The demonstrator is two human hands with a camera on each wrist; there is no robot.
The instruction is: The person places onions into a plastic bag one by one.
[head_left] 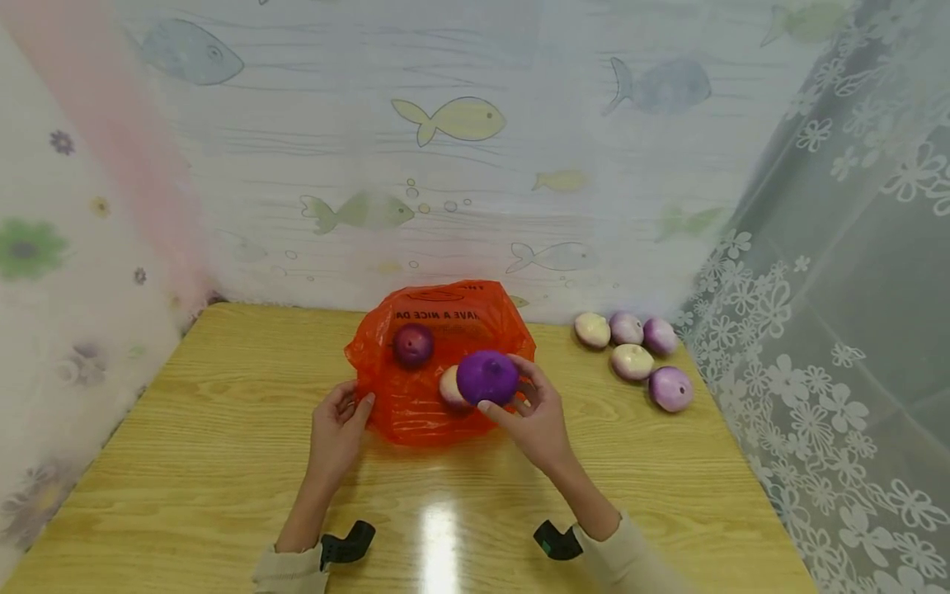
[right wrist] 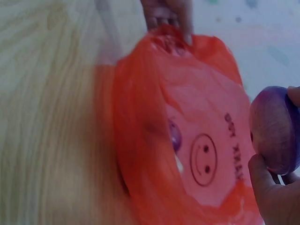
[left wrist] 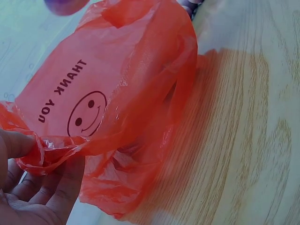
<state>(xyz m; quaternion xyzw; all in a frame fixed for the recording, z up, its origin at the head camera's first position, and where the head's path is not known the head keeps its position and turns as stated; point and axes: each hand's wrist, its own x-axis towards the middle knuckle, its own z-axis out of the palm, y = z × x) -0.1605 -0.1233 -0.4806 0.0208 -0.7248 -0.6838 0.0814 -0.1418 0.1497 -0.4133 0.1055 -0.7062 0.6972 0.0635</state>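
Observation:
A red plastic bag [head_left: 416, 421] lies with its mouth open on the table. Printed words and a smiley face show on it in both wrist views. My left hand [head_left: 338, 429] pinches the bag's gathered rim at its left side. In my right hand [head_left: 540, 419] is a round purple turnip-like vegetable [head_left: 487, 379], held between thumb and fingers over the bag's right part. The right wrist view shows the same vegetable [right wrist: 274, 131] paler at one end. Inside the bag are a dark purple one [head_left: 413, 345] and a pale one [head_left: 452, 386], partly hidden behind the held one.
Several more purple-and-white vegetables [head_left: 631, 363] sit in a loose group at the table's back right. The wooden table [head_left: 223, 462] meets a fish-patterned wall covering [head_left: 445, 181] behind. A translucent flowered curtain [head_left: 839, 346] hangs along the right edge.

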